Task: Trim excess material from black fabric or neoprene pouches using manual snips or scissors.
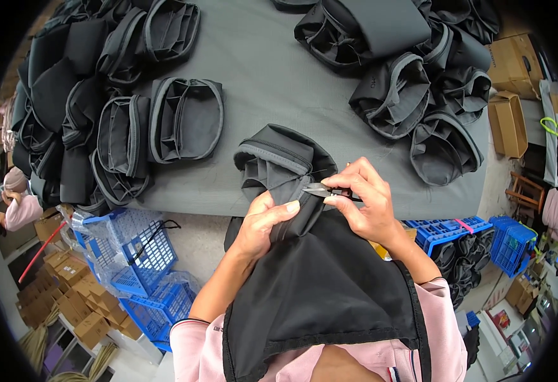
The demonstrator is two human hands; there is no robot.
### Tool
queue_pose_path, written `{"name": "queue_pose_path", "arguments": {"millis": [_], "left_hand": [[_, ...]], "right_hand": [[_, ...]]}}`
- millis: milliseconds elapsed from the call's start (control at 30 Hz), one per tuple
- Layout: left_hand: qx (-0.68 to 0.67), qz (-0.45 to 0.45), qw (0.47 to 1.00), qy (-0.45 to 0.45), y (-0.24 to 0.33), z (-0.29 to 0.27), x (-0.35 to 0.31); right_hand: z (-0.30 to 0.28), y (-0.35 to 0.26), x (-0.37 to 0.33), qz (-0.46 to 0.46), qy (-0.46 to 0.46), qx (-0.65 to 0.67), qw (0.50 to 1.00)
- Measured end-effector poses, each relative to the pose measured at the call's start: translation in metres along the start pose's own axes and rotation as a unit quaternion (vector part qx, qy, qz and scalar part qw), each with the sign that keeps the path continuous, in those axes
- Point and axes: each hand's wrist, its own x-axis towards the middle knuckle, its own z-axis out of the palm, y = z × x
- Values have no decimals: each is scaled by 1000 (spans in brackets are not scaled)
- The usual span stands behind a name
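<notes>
At the table's near edge, my left hand (258,226) grips a black zippered fabric pouch (279,149) by its lower side, thumb lying on top. The pouch is open, and its grey-edged rim and inner folds face up. In my right hand (369,200) is a small pair of thread snips (330,190), pinched between thumb and fingers. The pointed metal blades touch or hover just over the pouch's edge by my left thumb; I cannot tell which. Part of the snips' handle is hidden by my fingers.
Black pouches (186,121) pile up along the grey table's (253,70) left side, and more pouches (390,95) lie at the right. Blue plastic crates (135,248) stand below left, another blue crate (448,230) below right. Cardboard boxes (515,63) stand beyond. A person (21,207) is far left.
</notes>
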Motion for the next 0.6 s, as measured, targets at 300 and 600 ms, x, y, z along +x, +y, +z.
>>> {"name": "queue_pose_path", "arguments": {"millis": [300,600], "left_hand": [[-7,-3,1000,17,1,0,0],[3,-4,1000,5,0,-6,1]], "right_hand": [[-9,-4,4,48,-7,45,998],[-7,1,11,-58,-39,-37,997]]}}
